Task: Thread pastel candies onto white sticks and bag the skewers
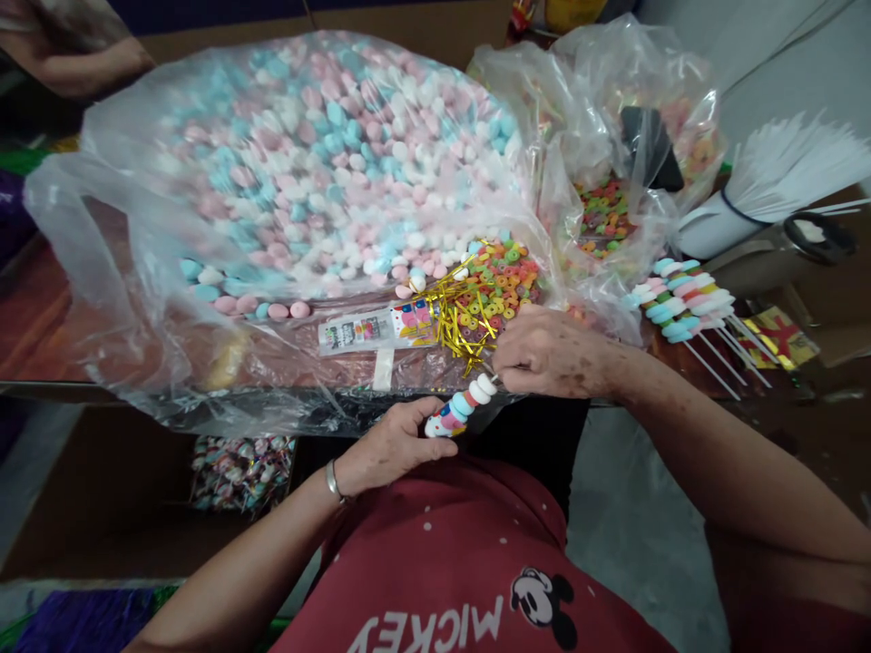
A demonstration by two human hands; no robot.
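My left hand [401, 440] is closed around the lower end of a marshmallow skewer [468, 401] with white, blue and orange-red pieces. A printed clear wrapper covers at least that lower end. At the skewer's upper end, my right hand [541, 352] is closed, with the fingers pinched on what looks like its stick. Just above the skewer lie gold twist ties [466, 317] and a pile of colourful ring candies [507, 277]. Flat printed wrappers [374, 328] rest on the table to the left of the ties.
A big clear bag of pastel marshmallows [327, 154] covers much of the table [102, 317]. Finished skewers [687, 299] lie at right, beside a container of white sticks [721, 222]. A box [74, 490] holding wrapped skewers stands below left. Another person's arm [88, 68] shows upper left.
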